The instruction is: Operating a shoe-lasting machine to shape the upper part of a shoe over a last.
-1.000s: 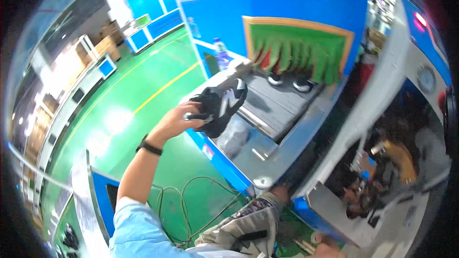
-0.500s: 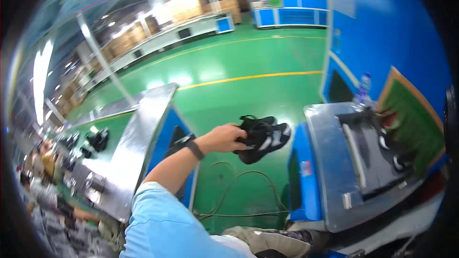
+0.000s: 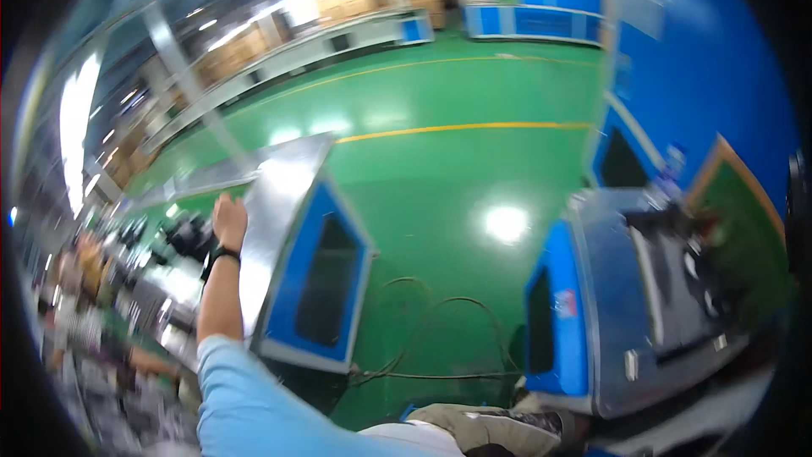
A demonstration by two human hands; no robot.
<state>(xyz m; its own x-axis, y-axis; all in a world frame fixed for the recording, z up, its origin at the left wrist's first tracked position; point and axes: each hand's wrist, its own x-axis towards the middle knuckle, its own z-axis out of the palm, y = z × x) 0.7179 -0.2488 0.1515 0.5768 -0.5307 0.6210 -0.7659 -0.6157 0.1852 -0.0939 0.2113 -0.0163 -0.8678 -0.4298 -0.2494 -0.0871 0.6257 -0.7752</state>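
Note:
My left hand (image 3: 229, 222), with a dark band on the wrist, reaches over the bright metal tabletop (image 3: 283, 182) on the left. Its fingers are curled. Against its left side is a blurred dark mass, seemingly the black shoes (image 3: 189, 235); the hand partly hides where they meet, and other black shoes lie close by. My right hand is out of the picture. On the workbench (image 3: 605, 288) to the right, dark shoes with white parts (image 3: 695, 267) lie on a grey-black tray, smeared by motion.
A blue cabinet side (image 3: 317, 279) supports the left table. A cable (image 3: 440, 375) loops over the green floor between the two benches. A clear bottle (image 3: 672, 165) and a green, brown-edged board (image 3: 744, 211) stand beside a tall blue machine (image 3: 702, 76). Blurred people are at far left.
My left hand has swung left from above the floor, carrying the black shoes over to the metal table. The view has shifted slightly, so the benches sit further right.

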